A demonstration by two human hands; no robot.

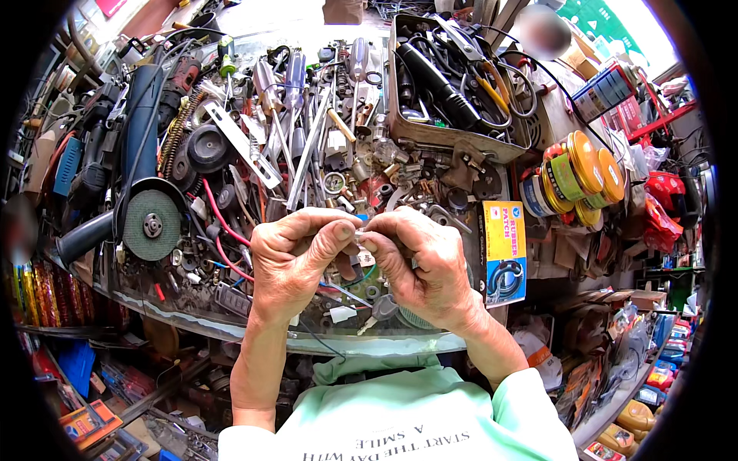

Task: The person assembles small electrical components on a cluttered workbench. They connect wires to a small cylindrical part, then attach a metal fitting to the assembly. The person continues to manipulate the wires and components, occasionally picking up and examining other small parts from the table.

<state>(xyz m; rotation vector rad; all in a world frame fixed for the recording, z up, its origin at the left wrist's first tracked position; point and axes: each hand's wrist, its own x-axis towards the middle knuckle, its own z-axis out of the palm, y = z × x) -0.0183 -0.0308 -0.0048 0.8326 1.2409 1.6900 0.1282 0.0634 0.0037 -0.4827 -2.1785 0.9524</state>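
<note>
My left hand [296, 257] and my right hand [424, 265] meet above the front part of a cluttered workbench. Thumb and forefinger of each are pinched together, tip to tip with the other hand. Between them sits a small, pale piece [361, 233], mostly covered by the fingertips, so its kind cannot be made out. Below the hands lie loose small parts, a white plug-like piece [343, 313] and a key-shaped metal piece [378, 313]. A yellow and blue rubber patch box [504, 252] stands just right of my right hand.
An angle grinder [147, 192] with a green disc lies at the left. Several screwdrivers [296, 81] spread across the middle back. A metal tin [461, 142] full of tools and cables stands behind my right hand. Jars with orange lids [586, 163] are stacked farther right.
</note>
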